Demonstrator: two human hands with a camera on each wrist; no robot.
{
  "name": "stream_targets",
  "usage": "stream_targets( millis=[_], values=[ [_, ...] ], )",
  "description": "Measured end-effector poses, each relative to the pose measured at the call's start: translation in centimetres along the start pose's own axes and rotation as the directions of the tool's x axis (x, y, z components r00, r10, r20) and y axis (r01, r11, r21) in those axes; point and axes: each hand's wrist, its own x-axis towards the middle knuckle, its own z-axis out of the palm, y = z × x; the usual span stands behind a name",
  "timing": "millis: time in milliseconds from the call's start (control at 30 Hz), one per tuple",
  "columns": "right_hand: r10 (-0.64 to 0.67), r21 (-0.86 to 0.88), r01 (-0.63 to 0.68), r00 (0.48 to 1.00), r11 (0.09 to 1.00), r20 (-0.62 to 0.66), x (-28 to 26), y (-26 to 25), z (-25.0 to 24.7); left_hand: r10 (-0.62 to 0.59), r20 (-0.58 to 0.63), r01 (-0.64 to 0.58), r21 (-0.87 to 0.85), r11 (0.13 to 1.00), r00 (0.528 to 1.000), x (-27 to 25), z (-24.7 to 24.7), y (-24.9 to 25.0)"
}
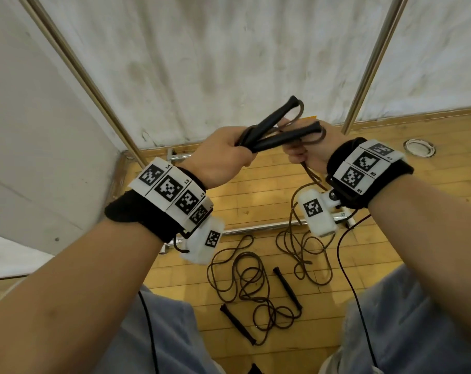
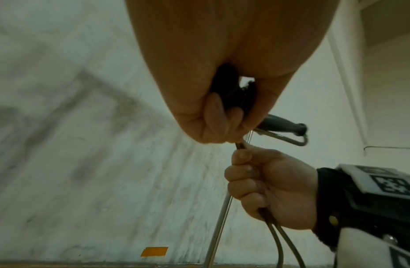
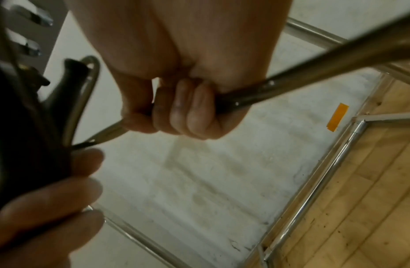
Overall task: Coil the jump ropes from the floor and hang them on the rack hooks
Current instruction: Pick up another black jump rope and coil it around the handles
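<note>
My left hand grips the two black handles of a jump rope together at chest height, their ends pointing up and right. Right beside it, my right hand is curled round that rope's brown cord, which hangs down to loose loops on the floor. The left wrist view shows the right hand holding a doubled cord just under the left fist. A second jump rope lies tangled on the wooden floor between my legs, both black handles free.
The rack's metal uprights rise at left and right before a white wall, with its base bar low across the floor. A round floor fitting sits at the right. Thin black cables run from both wrist cameras.
</note>
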Motion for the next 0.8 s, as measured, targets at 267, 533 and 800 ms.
stream_targets(
  millis=[267,533,800],
  values=[
    [-0.104,-0.483,0.05,0.991,0.874,-0.085,-1.0,2.3,3.2,-0.162,-0.194,0.104,-0.28,0.954,0.967,0.9,0.4,-0.9],
    [-0.158,-0.719,0.081,0.987,0.69,-0.04,-2.1,2.9,5.8,-0.121,-0.343,0.099,-0.083,0.992,0.931,1.5,1.1,-1.9],
    [0.025,-0.478,-0.066,0.995,0.876,-0.092,-1.9,4.0,5.7,-0.022,-0.393,0.094,0.165,0.982,0.919,2.9,2.9,-1.8]
  ],
)
